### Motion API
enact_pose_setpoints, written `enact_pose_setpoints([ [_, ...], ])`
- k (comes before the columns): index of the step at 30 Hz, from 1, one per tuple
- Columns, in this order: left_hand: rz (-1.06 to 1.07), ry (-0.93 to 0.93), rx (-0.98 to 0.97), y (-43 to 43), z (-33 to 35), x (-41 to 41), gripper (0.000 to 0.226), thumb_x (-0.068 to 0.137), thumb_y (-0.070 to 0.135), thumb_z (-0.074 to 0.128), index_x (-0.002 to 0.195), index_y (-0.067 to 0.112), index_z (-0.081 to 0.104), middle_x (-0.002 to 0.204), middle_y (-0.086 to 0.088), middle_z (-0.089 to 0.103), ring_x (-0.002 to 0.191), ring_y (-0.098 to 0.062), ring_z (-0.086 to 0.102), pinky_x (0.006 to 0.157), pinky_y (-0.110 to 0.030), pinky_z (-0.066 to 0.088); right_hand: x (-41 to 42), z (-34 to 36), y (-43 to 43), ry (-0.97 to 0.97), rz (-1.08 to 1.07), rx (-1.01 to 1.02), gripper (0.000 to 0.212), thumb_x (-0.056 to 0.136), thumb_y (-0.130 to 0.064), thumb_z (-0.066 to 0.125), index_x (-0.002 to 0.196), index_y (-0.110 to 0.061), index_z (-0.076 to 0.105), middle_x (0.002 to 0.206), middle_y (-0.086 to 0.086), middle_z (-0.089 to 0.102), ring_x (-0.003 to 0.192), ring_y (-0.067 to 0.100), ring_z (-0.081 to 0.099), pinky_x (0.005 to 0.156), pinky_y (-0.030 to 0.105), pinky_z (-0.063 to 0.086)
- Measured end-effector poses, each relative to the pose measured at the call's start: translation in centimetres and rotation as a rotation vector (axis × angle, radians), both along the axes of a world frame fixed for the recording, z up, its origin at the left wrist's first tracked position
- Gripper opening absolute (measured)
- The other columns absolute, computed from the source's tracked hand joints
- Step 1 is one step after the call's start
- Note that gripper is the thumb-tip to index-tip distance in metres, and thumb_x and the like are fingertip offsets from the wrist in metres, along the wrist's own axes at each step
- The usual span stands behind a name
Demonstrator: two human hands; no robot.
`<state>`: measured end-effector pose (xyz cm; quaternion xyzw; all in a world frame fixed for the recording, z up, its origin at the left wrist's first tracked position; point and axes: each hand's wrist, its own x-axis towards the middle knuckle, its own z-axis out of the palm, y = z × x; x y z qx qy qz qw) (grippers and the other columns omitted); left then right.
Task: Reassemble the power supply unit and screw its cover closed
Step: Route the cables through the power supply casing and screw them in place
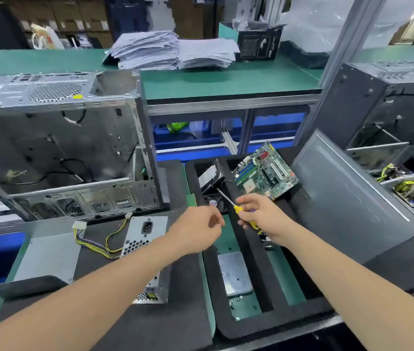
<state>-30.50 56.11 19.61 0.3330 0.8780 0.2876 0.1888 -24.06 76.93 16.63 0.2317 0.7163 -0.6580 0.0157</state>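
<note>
right hand point(259, 216) grips the yellow screwdriver point(238, 209); left hand point(200, 230) is curled, whether pinching anything i cannot tell. the power supply unit point(138, 236) lies left of both hands: likely heavy, rigid, sharp-edged; hold its flat sides.

The tabletop point(188, 300) is lit brightly from above; shadows are softened, far clutter is blurred, straight edges are bowed.

Single head cam, wide-angle, faces fwd + down, close over bench point(188, 312); left hand point(197, 228), right hand point(261, 216) mid-frame.
</note>
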Motion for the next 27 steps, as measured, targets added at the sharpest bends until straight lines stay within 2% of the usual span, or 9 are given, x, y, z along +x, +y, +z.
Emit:
enact_pose_setpoints([
  [2,-0.155,-0.014,-0.148,3.0,-2.5,1.0,0.023,0.094,0.019,0.057,0.108,0.026,0.074,0.111,0.007,0.074,0.101,-0.01,0.067,0.086,-0.024,0.053,1.5,-2.1,0.5,-0.038,-0.016,-0.025,0.024,0.099,0.007,0.06,0.119,-0.007,0.062,0.099,0.012,0.062,0.073,0.022,0.065,0.064,0.03,0.054],
  [3,-0.212,-0.017,-0.23,4.3,-3.9,1.5,0.025,0.095,0.016,0.058,0.111,0.024,0.075,0.116,0.004,0.073,0.108,-0.016,0.067,0.091,-0.029,0.054,2.1,-3.2,0.7,-0.051,-0.026,-0.043,0.024,0.099,0.008,0.059,0.117,-0.007,0.062,0.097,0.011,0.062,0.073,0.022,0.064,0.063,0.028,0.053],
  [7,-0.336,0.069,-0.524,7.1,-9.6,2.7,0.034,0.092,0.0,0.058,0.118,0.018,0.072,0.126,-0.008,0.068,0.115,-0.029,0.066,0.095,-0.038,0.056,4.3,-6.9,1.5,-0.087,-0.061,-0.066,0.025,0.099,0.01,0.058,0.117,-0.007,0.061,0.097,0.013,0.062,0.076,0.022,0.064,0.064,0.025,0.055],
  [10,-0.352,0.232,-0.626,8.0,-12.4,1.7,0.037,0.087,-0.005,0.06,0.119,0.012,0.068,0.125,-0.012,0.066,0.117,-0.034,0.065,0.099,-0.042,0.053,5.5,-9.0,2.2,-0.095,-0.107,-0.057,0.027,0.097,0.009,0.06,0.114,-0.012,0.062,0.102,0.014,0.064,0.079,0.021,0.067,0.069,0.026,0.056],
  [16,-0.323,0.367,-0.744,10.5,-15.2,-1.4,0.038,0.086,-0.001,0.068,0.122,0.012,0.06,0.124,-0.011,0.062,0.119,-0.034,0.064,0.092,-0.043,0.051,6.3,-11.5,3.0,-0.047,-0.181,-0.1,0.027,0.087,-0.008,0.074,0.113,-0.014,0.066,0.107,0.015,0.071,0.087,0.025,0.076,0.086,0.038,0.062],
  [19,-0.289,0.367,-0.788,11.9,-15.8,-2.7,0.034,0.091,0.002,0.062,0.122,0.014,0.061,0.125,-0.01,0.063,0.118,-0.032,0.065,0.089,-0.043,0.053,6.4,-12.2,3.3,-0.023,-0.218,-0.178,0.031,0.083,-0.015,0.076,0.112,-0.013,0.066,0.105,0.013,0.072,0.093,0.029,0.077,0.095,0.048,0.06],
  [21,-0.272,0.376,-0.808,12.2,-16.3,-3.0,0.027,0.094,0.008,0.059,0.119,0.016,0.062,0.122,-0.009,0.065,0.113,-0.032,0.068,0.083,-0.039,0.052,6.5,-12.3,3.2,-0.01,-0.211,-0.199,0.035,0.08,-0.02,0.076,0.113,-0.014,0.066,0.106,0.013,0.073,0.096,0.03,0.076,0.096,0.048,0.059],
  [24,-0.257,0.408,-0.826,12.7,-17.1,-2.9,0.025,0.092,0.004,0.056,0.114,0.013,0.063,0.114,-0.01,0.066,0.105,-0.034,0.069,0.073,-0.039,0.047,6.7,-12.4,3.2,-0.003,-0.19,-0.186,0.026,0.086,-0.015,0.076,0.111,-0.016,0.067,0.108,0.014,0.073,0.098,0.032,0.076,0.097,0.049,0.058],
  [27,-0.281,0.387,-0.809,13.3,-17.7,-2.8,0.025,0.092,0.002,0.053,0.114,0.01,0.06,0.116,-0.012,0.064,0.105,-0.036,0.069,0.072,-0.038,0.043,6.7,-12.5,3.7,-0.004,-0.19,-0.188,0.025,0.09,-0.011,0.075,0.113,-0.014,0.067,0.11,0.016,0.073,0.099,0.032,0.075,0.097,0.048,0.057],
])
